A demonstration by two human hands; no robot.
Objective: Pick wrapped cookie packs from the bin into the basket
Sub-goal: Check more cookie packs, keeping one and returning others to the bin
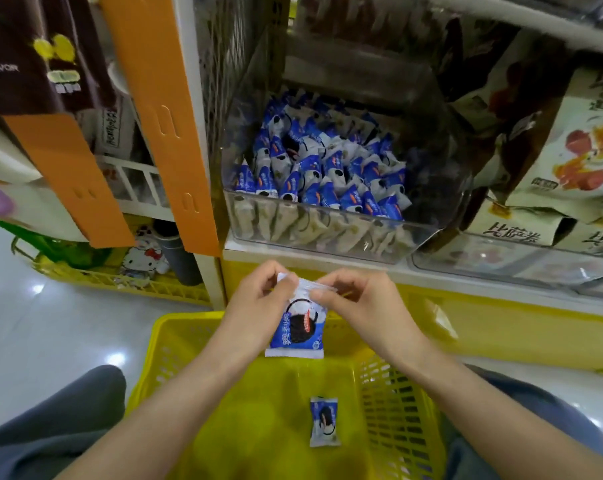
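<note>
A clear plastic bin [328, 237] on the shelf holds several blue-and-white wrapped cookie packs [324, 168]. Below it stands a yellow basket [390, 393] between my knees. One cookie pack [323, 421] lies on the basket's floor. My left hand [258, 310] and my right hand [359, 306] both pinch the top edge of another blue-and-white cookie pack [298, 332], which hangs upright over the far end of the basket.
Orange uprights [154, 109] frame the shelf on the left. Cream snack bags [570, 150] fill the bin at right. A second yellow basket [127, 278] with small goods sits on the shiny floor at left. My knees [50, 427] flank the basket.
</note>
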